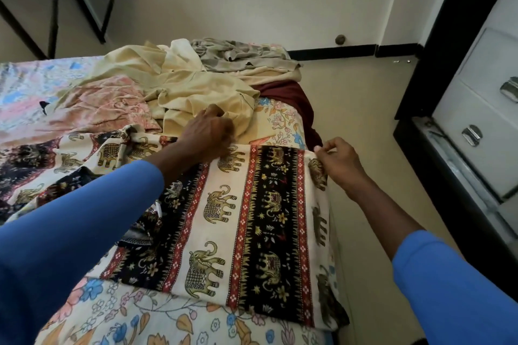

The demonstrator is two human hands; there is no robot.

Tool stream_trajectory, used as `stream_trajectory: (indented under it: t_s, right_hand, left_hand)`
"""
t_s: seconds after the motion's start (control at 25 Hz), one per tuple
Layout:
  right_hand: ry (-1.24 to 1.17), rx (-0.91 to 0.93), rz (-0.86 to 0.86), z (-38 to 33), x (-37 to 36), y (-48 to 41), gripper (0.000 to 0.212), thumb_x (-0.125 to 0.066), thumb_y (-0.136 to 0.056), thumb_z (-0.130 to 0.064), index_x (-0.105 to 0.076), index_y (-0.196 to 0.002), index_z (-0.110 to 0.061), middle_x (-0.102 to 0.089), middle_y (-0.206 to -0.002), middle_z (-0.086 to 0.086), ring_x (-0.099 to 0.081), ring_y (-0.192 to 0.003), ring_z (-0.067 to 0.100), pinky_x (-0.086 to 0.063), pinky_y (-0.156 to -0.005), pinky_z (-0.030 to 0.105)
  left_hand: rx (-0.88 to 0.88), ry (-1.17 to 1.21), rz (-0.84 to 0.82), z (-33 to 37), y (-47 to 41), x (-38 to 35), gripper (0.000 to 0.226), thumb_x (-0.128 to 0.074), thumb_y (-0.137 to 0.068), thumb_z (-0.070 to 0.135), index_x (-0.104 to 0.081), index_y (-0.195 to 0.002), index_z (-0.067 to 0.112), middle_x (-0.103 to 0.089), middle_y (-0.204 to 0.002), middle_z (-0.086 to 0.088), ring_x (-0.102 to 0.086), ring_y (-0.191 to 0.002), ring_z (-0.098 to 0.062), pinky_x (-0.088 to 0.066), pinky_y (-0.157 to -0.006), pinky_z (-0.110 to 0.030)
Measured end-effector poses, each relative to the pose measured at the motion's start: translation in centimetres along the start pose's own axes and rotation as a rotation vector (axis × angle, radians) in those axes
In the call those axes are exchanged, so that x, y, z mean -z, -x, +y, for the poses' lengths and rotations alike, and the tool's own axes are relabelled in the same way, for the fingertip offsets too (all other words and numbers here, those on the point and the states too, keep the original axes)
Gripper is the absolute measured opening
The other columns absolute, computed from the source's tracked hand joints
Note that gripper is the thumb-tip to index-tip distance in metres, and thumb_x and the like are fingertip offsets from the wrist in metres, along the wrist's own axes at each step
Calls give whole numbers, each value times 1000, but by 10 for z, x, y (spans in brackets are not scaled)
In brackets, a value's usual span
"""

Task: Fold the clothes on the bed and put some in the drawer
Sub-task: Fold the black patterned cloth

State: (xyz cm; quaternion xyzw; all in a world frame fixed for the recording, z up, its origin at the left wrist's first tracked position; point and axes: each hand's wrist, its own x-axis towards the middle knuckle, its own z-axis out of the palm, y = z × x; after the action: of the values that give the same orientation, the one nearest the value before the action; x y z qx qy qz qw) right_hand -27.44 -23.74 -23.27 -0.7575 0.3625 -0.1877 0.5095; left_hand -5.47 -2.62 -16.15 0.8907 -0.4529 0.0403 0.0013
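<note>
Head view:
- Elephant-print cloth [238,218] lies flat on the bed [134,316], along its right side. The long axis and stripes run from the near end away from the camera, and the far edge is square across. The right edge droops over the bed side, and the rest is bunched to the left under the blue sleeve.
- Left hand [208,131]: grip closed, fingers curled on the cloth's far edge at the left end. Blurred, so no finger detail.
- Right hand [336,161]: grip is a thumb-and-forefinger pinch on the far right corner, other fingers loosely curled.
- Beyond the far edge is a heap of cream garment [196,87], pink garment [106,103], grey garment [238,56] and maroon cloth [288,95].
- Drawers [476,109] stand right of the bed across the floor, fronts closed.
</note>
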Motion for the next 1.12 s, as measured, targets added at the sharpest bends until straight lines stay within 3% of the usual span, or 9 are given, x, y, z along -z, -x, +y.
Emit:
stream_trajectory:
  t_s: [0.16, 0.28, 0.36, 0.48, 0.64, 0.76, 0.84, 1.0, 1.12]
  right_hand:
    - [296, -103, -266, 23, 9, 6, 18, -64, -85, -28, -75, -99, -24, -71, -104, -1, -67, -105, 26, -54, -90, 42]
    - [549, -87, 17, 25, 5, 9, 29, -62, -91, -32, -69, -119, -31, -67, -118, 1, -59, -119, 31, -40, -102, 44]
    - [588, -74, 62, 17, -4, 11, 45, -60, -93, -31, -55, -137, -25, -55, -134, 10, -50, -129, 34, -38, -105, 48]
    - [584, 165, 102, 1, -27, 19, 42, -56, -97, -32, -52, -139, -23, -51, -134, 10, -48, -126, 31, -39, -104, 49]
    - [427, 525, 190, -56, -75, 44, 25, -59, -95, -24, -65, -119, -23, -59, -120, 5, -55, -114, 26, -45, -98, 47]
    - [181, 701, -46, -102, -135, 82, 15, -64, -95, -17, -71, -108, -22, -66, -107, -1, -63, -100, 18, -55, -89, 42]
    - [135, 726, -292, -118, -170, 112, 16, -67, -97, -20, -72, -113, -22, -66, -109, -3, -63, -100, 13, -56, -89, 40]
    - [613, 800, -543, -110, -212, 154, 54, -61, -96, -56, -57, -140, -24, -54, -131, -6, -49, -121, 13, -47, -102, 44]
    - [633, 851, -448, -107, -217, 159, 32, -67, -96, -36, -66, -123, -20, -57, -116, -5, -52, -110, 16, -50, -92, 40]
  left_hand:
    - [-4, 30, -96, 15, 5, -18, 30, -66, -97, 50, -69, -118, 30, -36, -157, -13, -35, -143, -38, -37, -115, -57]
    - [73, 105, 18, 20, 6, -23, 32, -59, -98, 53, -61, -113, 25, -44, -146, -12, -44, -135, -36, -47, -108, -56]
    - [82, 115, 33, 28, 15, -15, 44, -58, -95, 59, -54, -124, 27, -40, -152, -11, -41, -140, -38, -43, -111, -61]
    - [59, 204, 26, 30, 63, 16, 60, -63, -93, 60, -45, -142, 31, -25, -164, -7, -39, -143, -34, -39, -115, -61]
    - [240, 411, -8, -28, 185, 47, 52, -66, -92, 60, -52, -136, 36, -39, -149, 5, -47, -127, -16, -46, -100, -40]
    - [650, 431, 9, -98, 247, 38, 70, -71, -86, 65, -49, -142, 30, -47, -138, -6, -53, -122, -28, -48, -98, -42]
    - [775, 310, -45, -136, 259, 28, 89, -71, -79, 72, -41, -147, 23, -46, -142, -15, -49, -129, -38, -48, -103, -52]
    - [713, 247, -54, -168, 248, 26, 99, -77, -83, 57, -22, -158, 23, -42, -154, -14, -43, -139, -38, -44, -108, -59]
    - [681, 217, -12, -175, 241, 32, 70, -73, -91, 47, -39, -148, 25, -57, -138, -12, -54, -126, -33, -45, -107, -59]
